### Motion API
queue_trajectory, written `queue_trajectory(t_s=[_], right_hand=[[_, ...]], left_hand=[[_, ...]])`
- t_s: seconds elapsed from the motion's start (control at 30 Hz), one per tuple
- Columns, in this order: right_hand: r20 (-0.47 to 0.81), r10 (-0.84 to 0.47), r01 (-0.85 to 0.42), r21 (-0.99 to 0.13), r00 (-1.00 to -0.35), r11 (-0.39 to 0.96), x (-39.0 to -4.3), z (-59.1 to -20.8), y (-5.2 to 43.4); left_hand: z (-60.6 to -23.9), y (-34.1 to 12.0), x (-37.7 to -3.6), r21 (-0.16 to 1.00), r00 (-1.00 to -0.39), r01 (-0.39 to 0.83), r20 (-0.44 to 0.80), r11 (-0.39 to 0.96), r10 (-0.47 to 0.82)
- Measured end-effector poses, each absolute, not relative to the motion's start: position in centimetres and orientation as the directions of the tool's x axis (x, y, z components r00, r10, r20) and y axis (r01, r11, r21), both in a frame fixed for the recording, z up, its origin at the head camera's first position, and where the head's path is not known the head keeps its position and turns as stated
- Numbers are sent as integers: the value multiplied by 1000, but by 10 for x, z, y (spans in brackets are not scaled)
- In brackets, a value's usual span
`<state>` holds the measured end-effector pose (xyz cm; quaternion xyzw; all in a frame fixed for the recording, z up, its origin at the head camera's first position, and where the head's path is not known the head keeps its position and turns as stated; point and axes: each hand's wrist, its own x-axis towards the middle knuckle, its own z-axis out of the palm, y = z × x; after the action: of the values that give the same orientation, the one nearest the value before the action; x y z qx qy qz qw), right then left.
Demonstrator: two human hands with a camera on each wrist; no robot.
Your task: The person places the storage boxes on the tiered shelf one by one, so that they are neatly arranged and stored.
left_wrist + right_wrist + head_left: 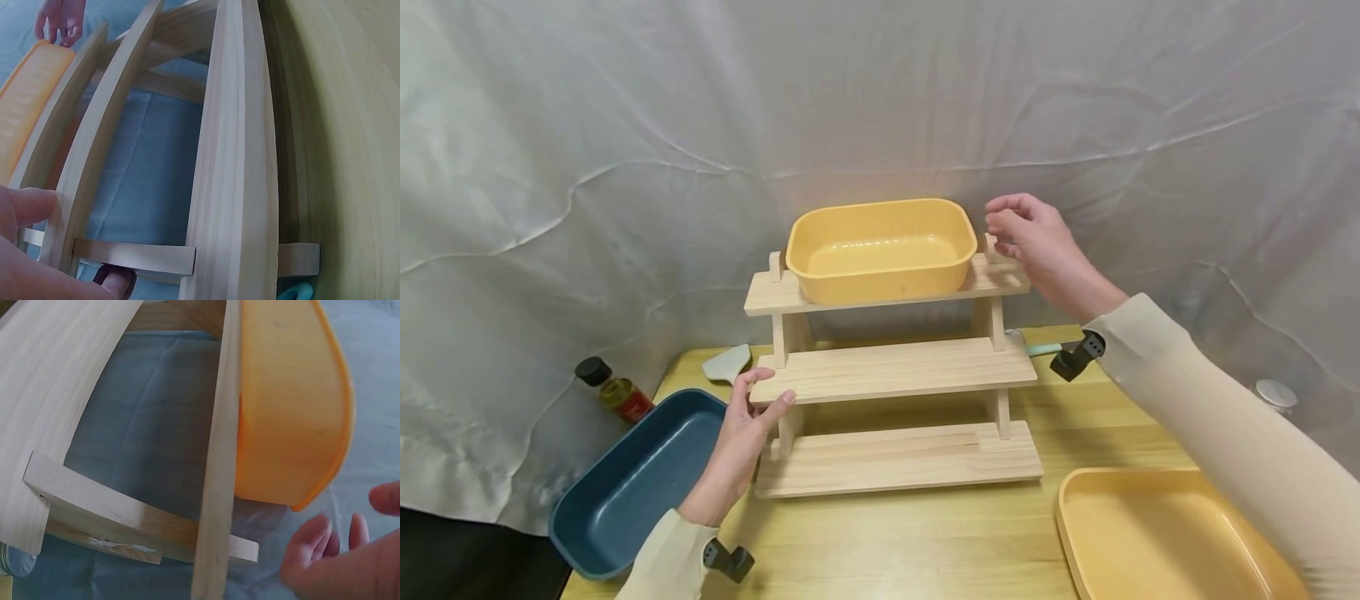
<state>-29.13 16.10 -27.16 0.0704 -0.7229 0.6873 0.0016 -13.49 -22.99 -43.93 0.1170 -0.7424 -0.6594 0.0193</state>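
Observation:
A three-tier wooden stand (pixel 895 371) stands on the table, its steps rising toward the back. On its top step sits a yellow basin (pixel 880 287), which holds nothing. My left hand (pixel 741 442) grips the left end of the middle step, the thumb (pixel 34 206) on its upper side and the other fingers around the far side. Just past the top step's right end hovers my right hand (pixel 1037 237), fingers loosely bent and nothing in it. The right wrist view shows a small gap between those fingertips (pixel 315 528) and the basin.
A dark blue basin (pixel 655 475) lies at the left beside a black-capped bottle (pixel 625 396). A white spatula head (pixel 727 364) and a turquoise handle (pixel 1045 349) show behind the stand. Another yellow basin (pixel 1150 533) is front right, a lidded jar (pixel 1275 393) beyond. Grey cloth (pixel 880 100) hangs behind.

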Motion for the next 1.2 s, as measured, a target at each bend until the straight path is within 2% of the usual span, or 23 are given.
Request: queue_trajectory(t_s=[0.2, 0.5, 0.97, 1.2], right_hand=[[111, -43, -112, -993, -993, 21, -278, -265, 175], [162, -48, -160, -986, -986, -39, -247, -265, 214], [214, -13, -209, -963, -977, -171, -188, -291, 282], [212, -59, -204, -973, -976, -110, -163, -307, 315]], left_hand=[[-441, -230, -137, 983, -971, -151, -129, 100, -202], [-442, -228, -137, 987, -969, -144, -124, 78, -213], [-445, -223, -135, 993, -962, -120, -111, 21, -248], [-447, -224, -132, 992, -956, -126, -115, 24, -270]])
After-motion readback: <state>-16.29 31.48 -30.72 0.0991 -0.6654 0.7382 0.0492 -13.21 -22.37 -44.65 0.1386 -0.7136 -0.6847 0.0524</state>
